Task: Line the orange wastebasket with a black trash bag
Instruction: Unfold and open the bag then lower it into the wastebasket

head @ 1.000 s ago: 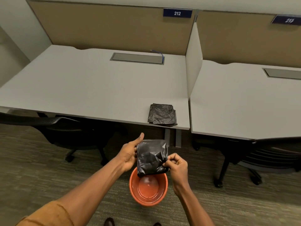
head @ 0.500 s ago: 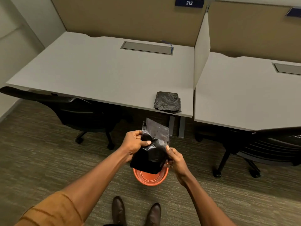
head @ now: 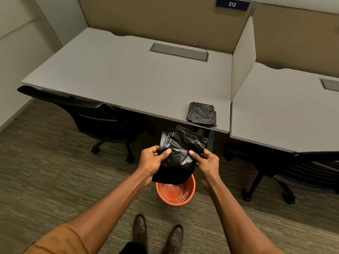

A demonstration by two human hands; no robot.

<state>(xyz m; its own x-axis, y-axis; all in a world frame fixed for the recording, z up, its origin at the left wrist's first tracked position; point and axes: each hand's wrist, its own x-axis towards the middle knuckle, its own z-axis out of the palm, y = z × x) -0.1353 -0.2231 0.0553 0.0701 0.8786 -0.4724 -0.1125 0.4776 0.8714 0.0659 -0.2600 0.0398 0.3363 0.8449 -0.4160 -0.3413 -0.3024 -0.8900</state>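
orange wastebasket [head: 175,194] seemingly empty, unlined; left hand [head: 151,162] and right hand [head: 208,161] clamp black trash bag [head: 178,155].

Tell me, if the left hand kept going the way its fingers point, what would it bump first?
The left hand points right, so probably the black trash bag it already pinches, then the right hand.

Bag [head: 180,153] being held above wastebasket [head: 175,192], before desk [head: 128,79].
Folded bags [head: 201,114] being kept on desk's near right corner; chair [head: 95,114] being tucked under at left.
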